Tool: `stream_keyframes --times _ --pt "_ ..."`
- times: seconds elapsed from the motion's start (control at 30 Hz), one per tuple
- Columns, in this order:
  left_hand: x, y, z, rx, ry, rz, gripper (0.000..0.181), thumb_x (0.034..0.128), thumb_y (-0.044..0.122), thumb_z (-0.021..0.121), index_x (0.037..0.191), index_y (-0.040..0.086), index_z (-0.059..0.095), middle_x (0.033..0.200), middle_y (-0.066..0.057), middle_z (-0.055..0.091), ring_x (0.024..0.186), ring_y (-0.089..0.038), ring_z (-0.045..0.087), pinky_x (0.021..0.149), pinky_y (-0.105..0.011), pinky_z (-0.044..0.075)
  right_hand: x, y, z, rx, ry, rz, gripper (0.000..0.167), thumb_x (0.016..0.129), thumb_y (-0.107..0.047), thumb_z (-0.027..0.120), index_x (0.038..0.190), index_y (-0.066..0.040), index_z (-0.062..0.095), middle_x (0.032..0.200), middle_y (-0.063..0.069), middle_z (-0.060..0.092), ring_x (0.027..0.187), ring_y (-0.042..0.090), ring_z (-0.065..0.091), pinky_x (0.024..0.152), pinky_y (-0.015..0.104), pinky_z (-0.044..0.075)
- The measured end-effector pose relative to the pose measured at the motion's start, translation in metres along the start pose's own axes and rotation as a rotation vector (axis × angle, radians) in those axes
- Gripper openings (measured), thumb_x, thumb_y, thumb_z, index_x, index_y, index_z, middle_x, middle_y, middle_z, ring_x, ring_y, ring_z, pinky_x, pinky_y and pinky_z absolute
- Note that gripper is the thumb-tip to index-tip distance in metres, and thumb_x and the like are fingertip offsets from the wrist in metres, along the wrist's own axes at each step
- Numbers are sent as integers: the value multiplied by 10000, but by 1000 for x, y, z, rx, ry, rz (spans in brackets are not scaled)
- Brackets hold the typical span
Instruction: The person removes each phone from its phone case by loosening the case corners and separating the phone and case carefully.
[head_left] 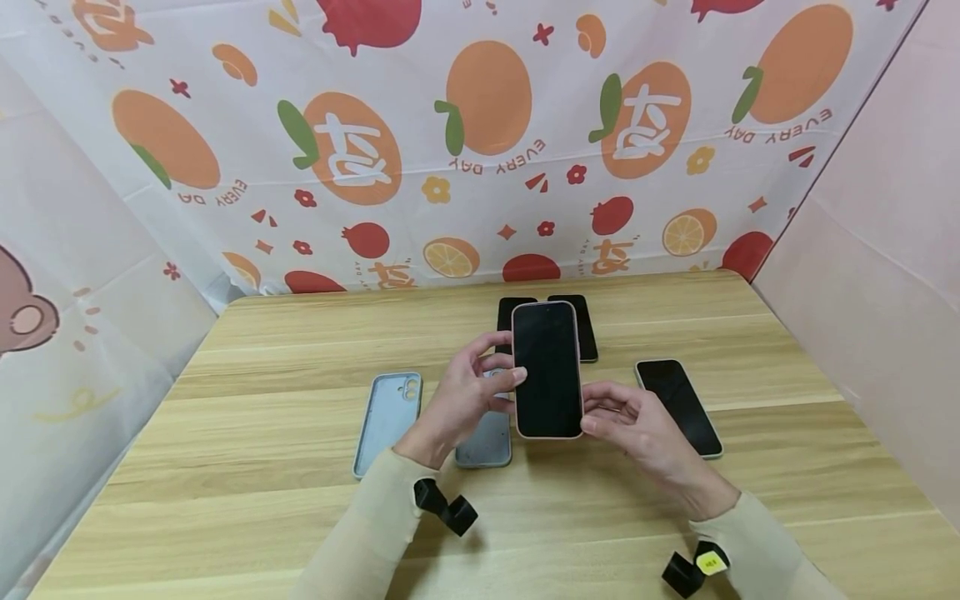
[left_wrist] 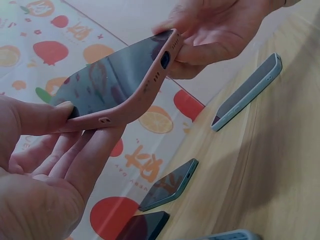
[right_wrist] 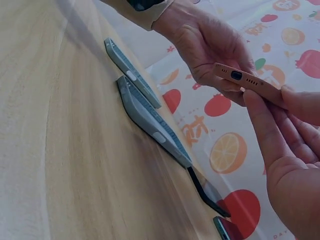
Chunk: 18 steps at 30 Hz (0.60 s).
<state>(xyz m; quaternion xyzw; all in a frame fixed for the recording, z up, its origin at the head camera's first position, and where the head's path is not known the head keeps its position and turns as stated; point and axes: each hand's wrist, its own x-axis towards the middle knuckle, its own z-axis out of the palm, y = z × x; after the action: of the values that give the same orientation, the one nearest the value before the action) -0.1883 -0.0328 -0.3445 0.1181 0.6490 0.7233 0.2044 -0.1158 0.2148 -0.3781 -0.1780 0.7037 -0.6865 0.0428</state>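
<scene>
A black-screened phone (head_left: 547,367) in a pink case (left_wrist: 137,105) is held up above the table, screen toward the head camera. My left hand (head_left: 468,387) grips its left edge, thumb on the front and fingers behind. At the lower right corner my right hand (head_left: 637,425) pinches the case between thumb and fingers. The case's bottom edge, with charging port and speaker holes, shows in the right wrist view (right_wrist: 250,82). Under the left hand lies a grey-blue case (head_left: 483,446), partly hidden; left of it is a light blue case (head_left: 386,421) with a camera cutout.
Beyond the held phone lie two black phones, one at left (head_left: 517,303) partly covered and one at right (head_left: 587,329). A phone in a pale case (head_left: 681,408) lies right of the right hand. A fruit-print cloth (head_left: 420,108) hangs behind the wooden table (head_left: 262,400).
</scene>
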Motion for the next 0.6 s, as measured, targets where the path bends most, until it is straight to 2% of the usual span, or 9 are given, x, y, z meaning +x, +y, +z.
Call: stream_keyframes --times 0.23,0.37,0.5,0.6 --pt "-1 0 0 -61 -11 25 531 945 29 628 1430 130 437 986 -21 609 783 -130 609 605 -279 590 1 1 1 92 -60 0 343 964 -2 584 1284 107 527 1165 0 680 1055 88 660 896 216 557" --pt "-1 -2 -1 -63 -11 35 534 946 21 622 1434 123 431 974 -19 605 744 -119 619 593 -271 586 3 5 2 145 -94 -20 341 971 11 567 1294 116 534 1200 2 700 1098 104 670 907 226 557" --pt "0 -3 -2 -86 -38 40 530 949 12 611 1438 112 432 987 -28 626 743 -128 670 610 -294 599 4 9 3 225 -117 -75 317 968 69 530 1282 63 576 1196 17 708 1099 109 675 909 236 558" --pt "1 -3 -2 -110 -51 40 532 947 2 606 1438 105 430 986 -29 630 739 -135 687 614 -304 603 4 11 3 274 -128 -79 331 969 83 515 1282 12 594 1196 33 709 1101 116 676 912 247 559"
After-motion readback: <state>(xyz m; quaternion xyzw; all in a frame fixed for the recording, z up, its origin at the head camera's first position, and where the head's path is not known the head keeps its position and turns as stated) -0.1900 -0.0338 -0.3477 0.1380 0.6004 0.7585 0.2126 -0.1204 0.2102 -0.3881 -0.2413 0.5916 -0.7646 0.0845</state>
